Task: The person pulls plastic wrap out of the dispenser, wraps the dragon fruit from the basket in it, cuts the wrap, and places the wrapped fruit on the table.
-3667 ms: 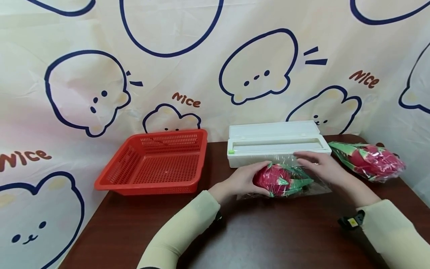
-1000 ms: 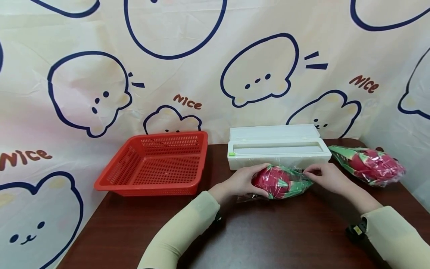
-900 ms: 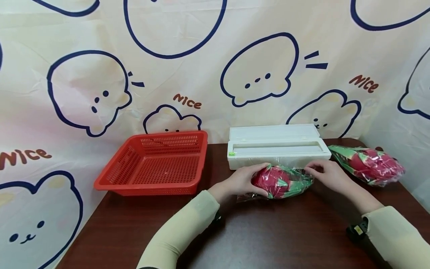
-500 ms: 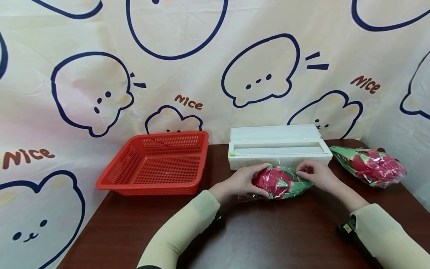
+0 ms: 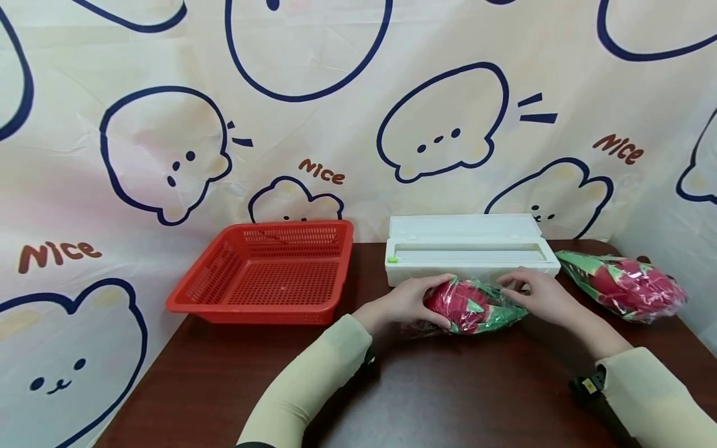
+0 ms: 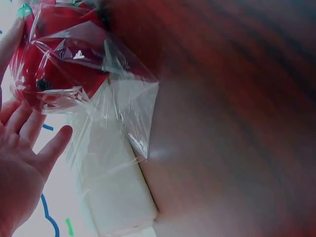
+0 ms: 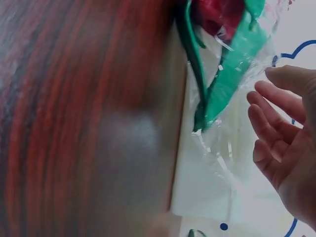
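A pink dragon fruit with green leaf tips lies on its side on the dark table, leaves pointing right. Clear plastic film is wrapped round it, with loose folds past its blunt end in the left wrist view. My left hand grips that blunt end, thumb in front and fingers behind. At the leafy end, my right hand hovers with loosely bent, parted fingers. In the right wrist view its thumb tip is right beside the film over the green leaves, nothing between the fingers.
Just behind the fruit stands a white cling film dispenser box, its lid raised. A red perforated basket sits at the back left. Another film-wrapped dragon fruit lies at the far right, near a patterned backdrop.
My right hand came in to the leafy end and pinched at the film there, pulling it closer round the leaves. Now its fingers have parted from it. My left hand keeps its grip.
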`<state>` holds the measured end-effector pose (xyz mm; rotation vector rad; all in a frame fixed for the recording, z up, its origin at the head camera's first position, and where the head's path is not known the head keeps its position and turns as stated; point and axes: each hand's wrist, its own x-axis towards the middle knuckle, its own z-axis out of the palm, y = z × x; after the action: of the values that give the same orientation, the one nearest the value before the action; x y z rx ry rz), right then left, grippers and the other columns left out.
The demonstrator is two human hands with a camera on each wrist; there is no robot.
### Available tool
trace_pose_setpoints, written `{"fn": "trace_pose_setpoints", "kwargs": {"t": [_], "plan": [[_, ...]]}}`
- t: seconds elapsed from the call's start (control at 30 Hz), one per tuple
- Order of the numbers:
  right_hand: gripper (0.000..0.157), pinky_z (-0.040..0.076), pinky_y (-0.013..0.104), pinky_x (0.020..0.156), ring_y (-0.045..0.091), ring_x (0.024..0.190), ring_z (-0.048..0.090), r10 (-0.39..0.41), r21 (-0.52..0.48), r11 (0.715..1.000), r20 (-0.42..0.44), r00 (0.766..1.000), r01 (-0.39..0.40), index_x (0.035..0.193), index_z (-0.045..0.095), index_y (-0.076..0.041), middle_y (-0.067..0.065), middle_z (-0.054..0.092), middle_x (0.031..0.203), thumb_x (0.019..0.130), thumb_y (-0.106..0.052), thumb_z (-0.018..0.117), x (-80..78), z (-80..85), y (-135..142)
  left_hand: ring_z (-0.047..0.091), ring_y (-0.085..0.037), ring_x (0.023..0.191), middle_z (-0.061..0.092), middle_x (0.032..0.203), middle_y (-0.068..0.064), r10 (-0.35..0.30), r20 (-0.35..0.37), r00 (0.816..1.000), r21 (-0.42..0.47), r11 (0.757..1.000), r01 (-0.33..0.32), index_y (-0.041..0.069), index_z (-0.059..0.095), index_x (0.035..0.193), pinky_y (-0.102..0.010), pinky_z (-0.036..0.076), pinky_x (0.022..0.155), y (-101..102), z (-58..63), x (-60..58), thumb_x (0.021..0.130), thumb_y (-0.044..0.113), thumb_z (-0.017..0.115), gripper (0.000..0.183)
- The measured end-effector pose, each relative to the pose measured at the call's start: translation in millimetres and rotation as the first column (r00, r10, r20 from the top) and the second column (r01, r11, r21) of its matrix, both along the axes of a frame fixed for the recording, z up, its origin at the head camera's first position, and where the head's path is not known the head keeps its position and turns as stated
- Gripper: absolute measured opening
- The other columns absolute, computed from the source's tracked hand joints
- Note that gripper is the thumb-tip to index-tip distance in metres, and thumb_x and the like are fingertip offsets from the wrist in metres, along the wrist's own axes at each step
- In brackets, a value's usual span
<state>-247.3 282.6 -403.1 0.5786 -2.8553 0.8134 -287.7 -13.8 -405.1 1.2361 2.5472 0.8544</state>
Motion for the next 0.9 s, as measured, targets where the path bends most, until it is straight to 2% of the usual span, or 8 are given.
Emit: {"fn": "trace_pose_setpoints", "kwargs": {"t": [0.1, 0.2, 0.3, 0.43, 0.53, 0.67, 0.8, 0.9], "plan": [[0.030, 0.053, 0.037, 0.070, 0.026, 0.090, 0.060, 0.008, -0.029, 1.000, -0.028, 1.000, -0.009, 0.119, 0.065, -0.005, 0.011, 0.065, 0.105, 0.091, -0.016, 0.069, 5.9, 2.7, -5, 0.049, -0.007, 0.117, 0.051, 0.140, 0.000, 0.011, 0.030, 0.999, 0.002, 1.000, -0.011, 0.021, 0.036, 0.151, -0.023, 0.042, 0.095, -1, -2.1, -2.6, 0.074, 0.043, 0.083, 0.093], [0.040, 0.053, 0.049, 0.079, 0.035, 0.104, 0.059, 0.041, -0.072, 0.997, -0.011, 0.999, -0.042, 0.129, 0.059, -0.005, 0.017, 0.061, 0.120, 0.093, -0.021, 0.068, 11.8, 5.0, -14, 0.049, -0.007, 0.116, 0.051, 0.140, 0.000, 0.018, 0.061, 0.998, 0.007, 1.000, -0.019, 0.021, 0.036, 0.151, -0.023, 0.042, 0.095, -2, -3.7, -4.2, 0.074, 0.042, 0.083, 0.093], [0.050, 0.046, 0.059, 0.088, 0.041, 0.116, 0.053, 0.067, -0.101, 0.993, 0.031, 0.997, -0.063, 0.137, 0.052, -0.007, 0.019, 0.055, 0.132, 0.094, -0.030, 0.065, 16.2, 6.4, -23, 0.049, -0.008, 0.116, 0.051, 0.141, -0.001, 0.024, 0.093, 0.995, 0.015, 1.000, -0.026, 0.021, 0.036, 0.151, -0.024, 0.043, 0.095, -2, -4.6, -4.6, 0.074, 0.041, 0.084, 0.093], [0.064, 0.038, 0.066, 0.094, 0.043, 0.125, 0.046, 0.094, -0.113, 0.990, 0.064, 0.994, -0.086, 0.143, 0.046, -0.010, 0.019, 0.050, 0.139, 0.091, -0.039, 0.067, 16.9, 5.2, -31, 0.050, -0.007, 0.114, 0.051, 0.140, 0.000, 0.028, 0.126, 0.992, 0.036, 0.999, -0.033, 0.020, 0.038, 0.151, -0.023, 0.042, 0.094, 0, -6.0, -5.1, 0.074, 0.039, 0.085, 0.092], [0.071, 0.038, 0.065, 0.095, 0.042, 0.126, 0.045, 0.125, -0.109, 0.987, 0.067, 0.990, -0.117, 0.144, 0.046, -0.011, 0.019, 0.049, 0.140, 0.086, -0.042, 0.073, 14.8, 1.7, -33, 0.050, -0.006, 0.111, 0.053, 0.138, 0.000, 0.017, 0.142, 0.990, 0.063, 0.998, -0.026, 0.020, 0.038, 0.150, -0.022, 0.043, 0.093, 1, -6.9, -5.8, 0.074, 0.037, 0.085, 0.092], [0.078, 0.043, 0.060, 0.093, 0.038, 0.121, 0.051, 0.169, -0.082, 0.983, 0.032, 0.985, -0.166, 0.143, 0.047, -0.007, 0.018, 0.053, 0.137, 0.081, -0.043, 0.078, 11.4, -4.3, -35, 0.051, -0.005, 0.108, 0.055, 0.134, 0.002, 0.005, 0.145, 0.989, 0.095, 0.995, -0.019, 0.020, 0.039, 0.150, -0.021, 0.044, 0.090, 3, -8.3, -7.6, 0.073, 0.037, 0.086, 0.091], [0.081, 0.048, 0.055, 0.089, 0.035, 0.114, 0.057, 0.172, -0.052, 0.983, -0.021, 0.985, -0.173, 0.141, 0.050, -0.004, 0.018, 0.056, 0.133, 0.077, -0.044, 0.080, 7.8, -9.0, -38, 0.052, -0.006, 0.107, 0.056, 0.132, 0.002, 0.010, 0.150, 0.989, 0.107, 0.994, -0.027, 0.019, 0.041, 0.149, -0.020, 0.045, 0.088, 2, -6.9, -9.8, 0.073, 0.035, 0.086, 0.090], [0.080, 0.049, 0.053, 0.087, 0.033, 0.111, 0.058, 0.158, -0.050, 0.986, -0.029, 0.987, -0.159, 0.140, 0.051, -0.005, 0.018, 0.057, 0.131, 0.076, -0.043, 0.081, 6.6, -9.4, -40, 0.051, -0.007, 0.107, 0.055, 0.132, 0.002, 0.008, 0.160, 0.987, 0.093, 0.995, -0.023, 0.019, 0.039, 0.150, -0.020, 0.046, 0.086, 1, -3.3, -10.6, 0.074, 0.036, 0.085, 0.090]]}}
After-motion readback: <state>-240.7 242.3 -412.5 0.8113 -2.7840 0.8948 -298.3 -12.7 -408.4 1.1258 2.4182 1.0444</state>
